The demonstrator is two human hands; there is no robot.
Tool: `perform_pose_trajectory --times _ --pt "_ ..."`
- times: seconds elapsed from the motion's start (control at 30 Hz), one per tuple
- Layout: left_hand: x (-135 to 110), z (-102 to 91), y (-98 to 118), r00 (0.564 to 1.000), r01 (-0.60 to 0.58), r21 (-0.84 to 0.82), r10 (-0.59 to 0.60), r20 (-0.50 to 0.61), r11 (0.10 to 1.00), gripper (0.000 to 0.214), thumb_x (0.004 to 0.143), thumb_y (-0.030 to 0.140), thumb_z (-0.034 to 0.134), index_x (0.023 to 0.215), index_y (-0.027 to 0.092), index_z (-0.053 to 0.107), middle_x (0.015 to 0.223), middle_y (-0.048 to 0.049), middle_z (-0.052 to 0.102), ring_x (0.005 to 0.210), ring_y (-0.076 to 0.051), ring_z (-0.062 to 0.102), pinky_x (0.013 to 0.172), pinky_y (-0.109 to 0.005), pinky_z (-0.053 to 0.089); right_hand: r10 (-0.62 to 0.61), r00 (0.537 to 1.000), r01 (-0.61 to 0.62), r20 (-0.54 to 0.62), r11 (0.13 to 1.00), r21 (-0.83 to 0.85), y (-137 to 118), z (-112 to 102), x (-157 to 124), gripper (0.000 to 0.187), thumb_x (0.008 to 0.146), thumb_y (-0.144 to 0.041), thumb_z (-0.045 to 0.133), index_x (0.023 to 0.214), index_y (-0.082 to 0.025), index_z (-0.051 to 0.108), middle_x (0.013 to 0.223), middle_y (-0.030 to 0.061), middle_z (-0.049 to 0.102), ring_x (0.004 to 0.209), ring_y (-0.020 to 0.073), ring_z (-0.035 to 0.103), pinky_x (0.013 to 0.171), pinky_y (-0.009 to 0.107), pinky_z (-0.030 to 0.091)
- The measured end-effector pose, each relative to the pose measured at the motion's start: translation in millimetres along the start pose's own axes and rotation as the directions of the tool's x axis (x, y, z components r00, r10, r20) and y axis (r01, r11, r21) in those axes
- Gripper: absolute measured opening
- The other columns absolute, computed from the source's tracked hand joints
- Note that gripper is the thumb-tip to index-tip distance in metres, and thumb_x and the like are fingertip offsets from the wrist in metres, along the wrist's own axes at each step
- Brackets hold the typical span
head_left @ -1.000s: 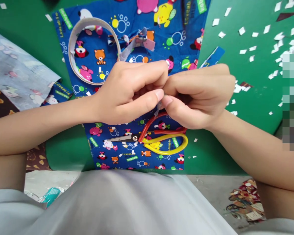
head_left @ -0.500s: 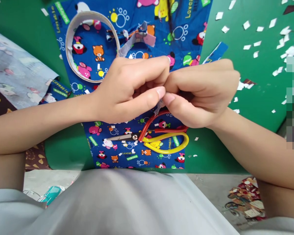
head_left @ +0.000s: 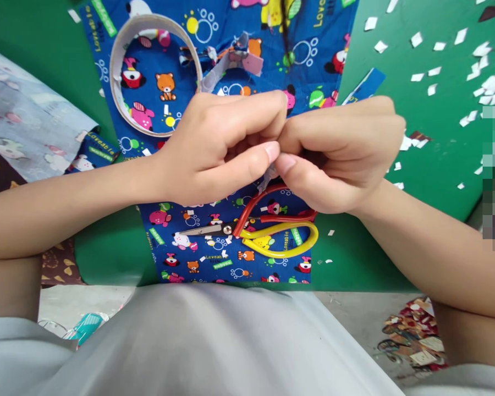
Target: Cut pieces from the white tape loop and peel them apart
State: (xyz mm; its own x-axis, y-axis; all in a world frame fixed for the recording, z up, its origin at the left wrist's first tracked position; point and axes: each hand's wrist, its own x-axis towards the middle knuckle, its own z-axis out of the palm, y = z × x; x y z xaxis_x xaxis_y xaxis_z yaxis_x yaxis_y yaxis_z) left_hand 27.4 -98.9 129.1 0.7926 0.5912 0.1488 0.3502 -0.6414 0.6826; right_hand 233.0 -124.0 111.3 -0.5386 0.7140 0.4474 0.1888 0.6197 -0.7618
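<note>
Pinches one limp, greyish strip (head_left: 266,179), seemingly of thin cloth though mostly hidden, between the left hand (head_left: 226,151) and the right hand (head_left: 338,157), with thumbs clamped against curled fingers and thumb tips touching. Shows just beneath, on one flat blue printed cloth (head_left: 305,91), one pair of scissors (head_left: 240,226) with slender metal blades, one smooth red loop and one yellow. Dangles the strip's end close to the red loop. Shows farther off one stiff, hollow, pale ring (head_left: 117,71), beside a frayed tangle of scraps (head_left: 252,64). Leaves smooth green table (head_left: 429,121) beyond both long cloth edges, with wider room rightward, broken by scattered white squares (head_left: 461,37) too many to count.
</note>
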Motion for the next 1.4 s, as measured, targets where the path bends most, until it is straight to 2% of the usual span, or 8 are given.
perform_pose_trajectory --times 0.2,0.27,0.37,0.47,0.7,0.93,1.23,1.4 --pt "1.2 1.1 -1.6 0.998 -0.048 -0.060 0.045 -0.049 0.997 0.038 0.106 0.036 0.031 0.083 0.011 0.047 0.076 0.0087 0.045 0.065 0.012 0.034 0.075 -0.010 0.033 0.015 1.000 -0.015 0.011 1.000 -0.009 -0.2 -1.1 -0.5 0.022 0.092 -0.013 0.050 0.071 -0.015 0.044 0.057 -0.0051 0.034 0.055 0.0013 0.022 0.057 0.021 0.024" --pt "1.8 1.2 -1.4 1.000 -0.017 -0.035 0.016 -0.021 0.999 0.042 0.106 0.040 0.028 0.082 0.011 0.046 0.076 0.0084 0.046 0.066 0.011 0.038 0.075 -0.010 0.035 0.019 1.000 -0.019 0.011 1.000 -0.012 -0.7 -1.5 -0.9 0.022 0.092 -0.015 0.050 0.071 -0.016 0.044 0.057 -0.0050 0.034 0.055 0.0017 0.023 0.057 0.021 0.025" --pt "2.6 0.1 0.1 0.996 0.068 0.049 -0.071 0.061 0.996 0.054 0.105 0.050 0.014 0.083 0.012 0.046 0.078 0.0071 0.046 0.076 0.008 0.056 0.078 -0.012 0.041 0.036 0.999 -0.035 0.018 0.999 -0.010 -1.3 -1.8 -1.4 0.022 0.093 -0.014 0.049 0.072 -0.015 0.044 0.058 -0.0047 0.034 0.056 0.0014 0.023 0.057 0.021 0.024" --pt "2.2 -1.0 0.7 0.997 0.045 0.053 -0.049 0.068 0.998 0.053 0.105 0.050 0.013 0.085 0.013 0.046 0.079 0.0072 0.045 0.084 0.005 0.065 0.082 -0.015 0.045 0.019 1.000 -0.018 0.025 1.000 -0.010 -1.0 -2.1 -1.7 0.023 0.095 -0.014 0.050 0.073 -0.015 0.043 0.061 -0.0048 0.034 0.058 0.0002 0.024 0.057 0.020 0.021" --pt "0.9 -0.5 -0.6 1.000 0.018 -0.012 -0.018 0.001 1.000 0.041 0.103 0.037 0.027 0.080 0.011 0.049 0.075 0.0073 0.045 0.073 0.008 0.049 0.078 -0.015 0.038 -0.039 0.998 0.041 0.040 0.998 -0.040 1.7 -4.9 -0.4 0.022 0.093 -0.012 0.053 0.074 -0.016 0.043 0.058 -0.0048 0.029 0.055 0.0021 0.022 0.057 0.026 0.025" --pt "1.7 -0.2 -2.0 1.000 0.005 -0.017 -0.005 -0.001 1.000 0.041 0.103 0.036 0.028 0.080 0.012 0.051 0.074 0.0066 0.044 0.075 0.007 0.054 0.078 -0.016 0.036 0.018 0.999 -0.015 0.045 0.998 -0.055 -1.5 -4.9 -1.0 0.021 0.094 -0.013 0.050 0.075 -0.017 0.042 0.059 -0.0045 0.029 0.057 0.0038 0.023 0.061 0.026 0.029" --pt "4.5 0.1 1.6 0.999 0.045 -0.011 -0.044 0.024 0.999 0.042 0.100 0.038 0.026 0.078 0.011 0.050 0.076 0.0065 0.046 0.071 0.008 0.046 0.078 -0.014 0.033 -0.032 0.999 0.036 0.036 0.994 -0.100 3.1 -3.7 1.0 0.023 0.094 -0.019 0.050 0.072 -0.016 0.043 0.057 -0.0042 0.037 0.053 0.0015 0.023 0.056 0.023 0.029" --pt "3.1 -1.1 2.9 0.994 0.099 0.008 -0.100 0.038 0.995 0.045 0.099 0.042 0.023 0.079 0.011 0.050 0.077 0.0077 0.048 0.067 0.009 0.049 0.079 -0.015 0.038 -0.028 0.999 0.030 0.021 0.998 -0.054 2.9 -3.8 0.9 0.022 0.091 -0.016 0.051 0.072 -0.016 0.042 0.055 -0.0044 0.029 0.053 0.0019 0.022 0.056 0.023 0.028"
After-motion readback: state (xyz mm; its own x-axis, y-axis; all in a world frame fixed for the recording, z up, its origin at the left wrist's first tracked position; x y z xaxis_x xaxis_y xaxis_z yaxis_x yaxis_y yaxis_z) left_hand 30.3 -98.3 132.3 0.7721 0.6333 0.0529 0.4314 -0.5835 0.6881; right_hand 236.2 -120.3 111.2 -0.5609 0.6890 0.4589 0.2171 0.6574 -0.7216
